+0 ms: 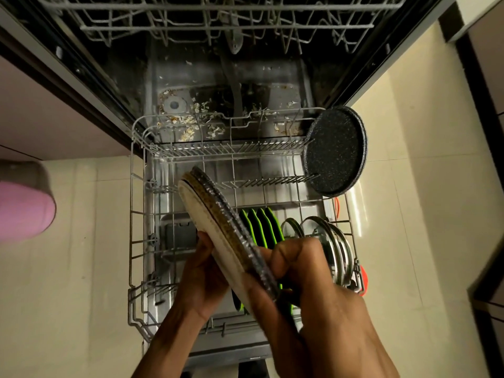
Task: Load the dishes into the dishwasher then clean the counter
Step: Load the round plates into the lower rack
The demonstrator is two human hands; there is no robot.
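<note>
Both bare forearms reach in from six o'clock and meet low in the middle. The left hand (203,274) sits at about seven o'clock, palm turned toward the right, thumb up and fingers curled in a grip. The right hand (305,276) lies just beside it at five o'clock, back of the hand up, knuckles bent, fingertips (275,259) pinching toward the left.

A home kitchen, seen from above an open dishwasher (229,85) built in between cabinet fronts. Its lower rack (136,214) is pulled out over a cream tiled floor (425,186) and carries green-edged plates (259,227), steel lids (338,249) and a speckled dark pan (336,150) at the far right. Food scraps litter the tub floor; the wire upper rack (218,20) lies beyond.
</note>
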